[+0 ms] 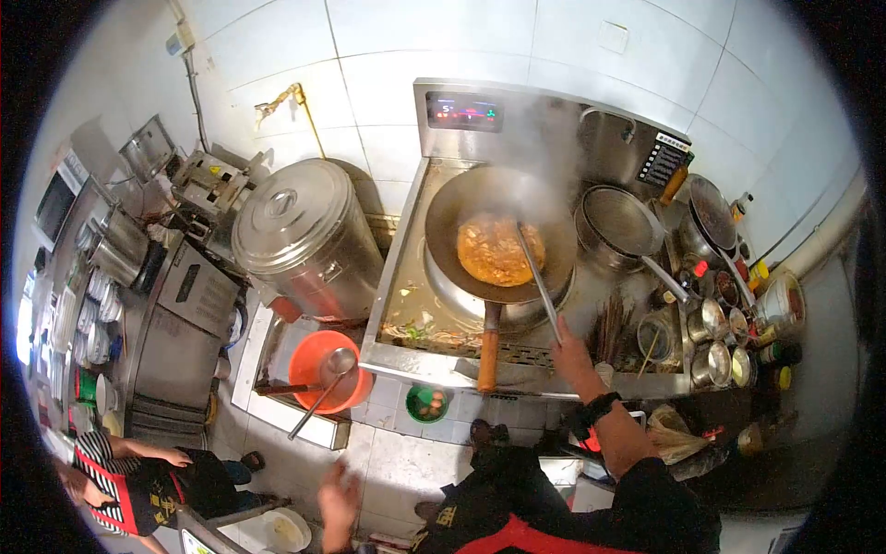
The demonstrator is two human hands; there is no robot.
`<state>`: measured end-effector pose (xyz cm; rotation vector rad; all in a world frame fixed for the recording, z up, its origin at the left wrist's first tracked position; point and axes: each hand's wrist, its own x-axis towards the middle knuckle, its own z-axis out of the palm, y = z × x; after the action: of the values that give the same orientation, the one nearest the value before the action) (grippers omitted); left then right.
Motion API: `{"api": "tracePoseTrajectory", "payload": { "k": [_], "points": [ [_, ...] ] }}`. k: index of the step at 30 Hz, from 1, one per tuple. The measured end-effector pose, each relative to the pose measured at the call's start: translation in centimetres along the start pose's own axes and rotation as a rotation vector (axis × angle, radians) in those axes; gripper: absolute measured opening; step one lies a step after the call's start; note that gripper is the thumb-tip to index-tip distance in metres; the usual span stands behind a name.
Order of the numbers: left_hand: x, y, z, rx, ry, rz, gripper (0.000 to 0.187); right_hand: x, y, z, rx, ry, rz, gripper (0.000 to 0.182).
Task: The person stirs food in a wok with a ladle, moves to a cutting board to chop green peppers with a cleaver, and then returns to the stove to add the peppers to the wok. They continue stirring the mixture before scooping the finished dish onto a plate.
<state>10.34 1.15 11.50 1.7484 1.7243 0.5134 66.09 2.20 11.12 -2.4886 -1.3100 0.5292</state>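
Note:
My right hand (574,358) is wrapped around the long metal handle of a wok ladle (537,270), with a dark band at the wrist. The ladle slants down into the wok (445,231), where its working end is hidden in orange-brown saucy food (494,258). Steam rises from the wok, which sits on the stove ring with its wooden handle (488,355) toward me. My left hand (339,497) is raised low in the view, away from the stove, its fingers apart and slightly blurred. It holds nothing visible.
Left of the stove stand a lidded steel pot (300,222) and an orange bucket (309,355) with a ladle and another handled tool across it. Strainers (620,222) and seasoning containers (711,365) crowd the right. A green basket (427,403) holds eggs. Another person (157,480) is at lower left.

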Motion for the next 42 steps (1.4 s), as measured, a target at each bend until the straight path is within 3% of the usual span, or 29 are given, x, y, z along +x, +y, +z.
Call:
{"api": "tracePoseTrajectory", "payload": {
  "k": [1,2,3,4,5,7,9,11,14,17,21,24,27,29,33,35,39,42],
  "points": [
    [3.4,6.1,2.7,-0.063,-0.026,0.292,0.04,0.5,0.7,1.6,0.098,0.011,-0.049,0.07],
    [6.2,10.9,6.3,-0.256,-0.15,0.351,0.042,1.1,1.2,2.3,0.193,0.026,-0.102,0.07],
    [7.8,16.2,9.1,-0.495,-0.305,0.255,0.045,0.3,-0.1,1.1,0.188,0.022,-0.097,0.07],
    [10.2,15.7,15.3,-0.51,-0.473,0.196,0.047,-0.8,-1.4,-0.2,0.238,-0.078,-0.027,0.068],
    [11.5,18.6,18.1,-0.29,-0.53,0.186,0.045,-1.9,-2.5,-1.7,0.289,-0.176,0.043,0.066],
    [11.4,24.7,19.4,-0.981,-0.769,-0.282,0.032,-4.5,-1.9,-2.6,0.172,-0.151,0.013,0.066],
    [11.0,24.7,21.1,-1.092,-0.823,-0.335,0.027,-7.1,-0.3,-3.1,0.056,-0.119,-0.01,0.066],
    [10.1,25.6,20.3,-1.24,-0.837,-0.444,0.024,-9.9,2.0,-4.2,0.04,0.036,-0.161,0.063],
    [10.7,26.6,16.4,-1.234,-0.855,-0.414,0.024,-14.3,0.9,-9.1,-0.144,-0.021,-0.002,0.059],
    [12.8,26.1,15.3,-1.151,-0.857,-0.426,0.025,-18.3,-1.1,-13.6,-0.279,0.075,0.042,0.055],
    [13.6,24.8,14.7,-1.129,-0.91,-0.375,0.021,-20.1,-4.5,-18.7,-0.395,-0.008,0.066,0.057],
    [13.7,24.4,15.4,-1.084,-0.944,-0.342,0.02,-19.1,-3.4,-17.0,-0.309,-0.014,0.015,0.058],
    [13.6,23.4,17.7,-1.018,-0.904,-0.291,0.02,-14.5,0.5,-9.7,-0.339,0.075,-0.054,0.059],
    [13.3,24.2,18.0,-0.877,-0.769,-0.271,0.02,-10.5,1.4,-5.5,-0.327,0.106,-0.045,0.06],
    [12.5,26.4,15.5,-0.964,-0.763,-0.253,0.019,-6.4,-3.1,-4.9,-0.145,0.16,-0.086,0.062],
    [13.1,25.8,15.3,-0.946,-0.904,-0.251,0.02,-3.7,-2.4,-2.8,0.211,0.176,-0.056,0.064],
    [13.3,25.3,15.7,-0.98,-0.841,-0.305,0.021,-1.4,-3.0,-2.3,0.316,0.244,0.006,0.067],
    [12.2,26.7,14.0,-1.049,-0.903,-0.275,0.021,-1.5,-1.2,0.5,0.218,0.324,-0.023,0.065]
  ]
}}
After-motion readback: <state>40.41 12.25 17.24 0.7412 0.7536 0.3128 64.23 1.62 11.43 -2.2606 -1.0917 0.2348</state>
